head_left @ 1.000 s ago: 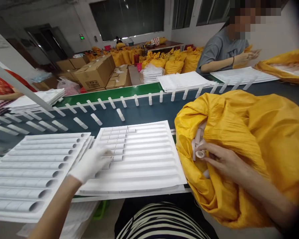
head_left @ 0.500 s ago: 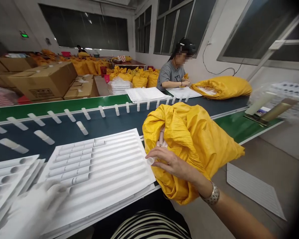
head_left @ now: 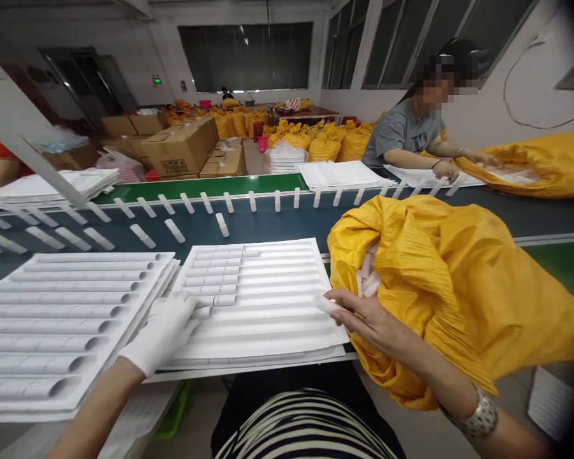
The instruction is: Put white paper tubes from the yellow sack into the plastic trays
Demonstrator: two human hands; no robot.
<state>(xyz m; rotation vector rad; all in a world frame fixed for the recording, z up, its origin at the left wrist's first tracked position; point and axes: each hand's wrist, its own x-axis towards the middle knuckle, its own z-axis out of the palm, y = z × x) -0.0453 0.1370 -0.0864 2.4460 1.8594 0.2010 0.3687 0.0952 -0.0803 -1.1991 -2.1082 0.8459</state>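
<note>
My left hand [head_left: 165, 328], in a white glove, has its fingers closed on a white tube [head_left: 203, 312] at the left part of a ridged white tray [head_left: 277, 319]. Several marked white tubes [head_left: 220, 279] lie in the grooves above it. My right hand [head_left: 368, 319] is bare and pinches a short white piece [head_left: 326, 305] over the tray's right edge. Right beside that hand is an open yellow sack [head_left: 425, 255], with white pieces [head_left: 369, 280] showing in its mouth.
A stack of filled trays [head_left: 43, 312] stands at the left. Beyond runs a dark belt [head_left: 268, 223] with rows of white tubes. Across it a person [head_left: 406, 131] reaches into another yellow sack [head_left: 550, 162]. Cardboard boxes [head_left: 182, 146] stand further back.
The view has swung left, showing more of the left tray stack. My left hand has moved up the tray to the tube. The person across has reached one hand to the far sack.
</note>
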